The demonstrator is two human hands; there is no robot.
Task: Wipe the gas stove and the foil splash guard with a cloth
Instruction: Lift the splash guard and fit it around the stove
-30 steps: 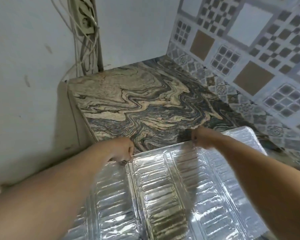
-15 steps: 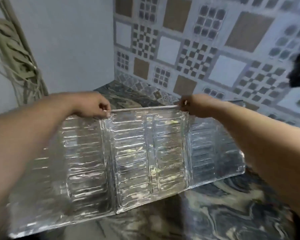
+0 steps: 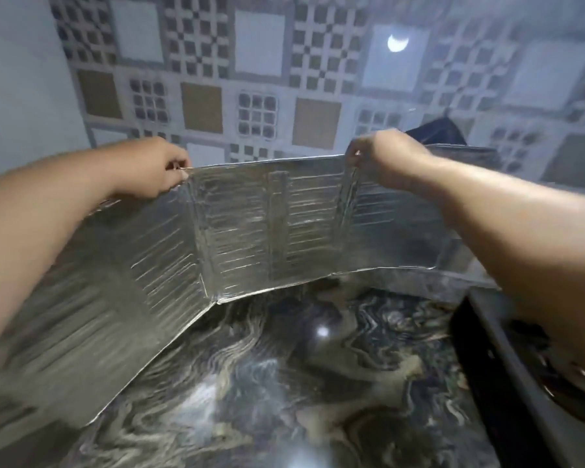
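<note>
The foil splash guard [image 3: 250, 228] stands upright on the marbled tabletop [image 3: 284, 383], its long axis running left to right, with the left hand [image 3: 156, 172] and right hand [image 3: 382, 153] each pinching its top edge.

Ribbed foil splash guard [image 3: 244, 231] upright, unfolded, gas stove [image 3: 507, 359] btm right

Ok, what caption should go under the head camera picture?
Both hands, left and right, pinch the top edge of the foil guard, standing it upright on the marble counter beside the stove.
</note>
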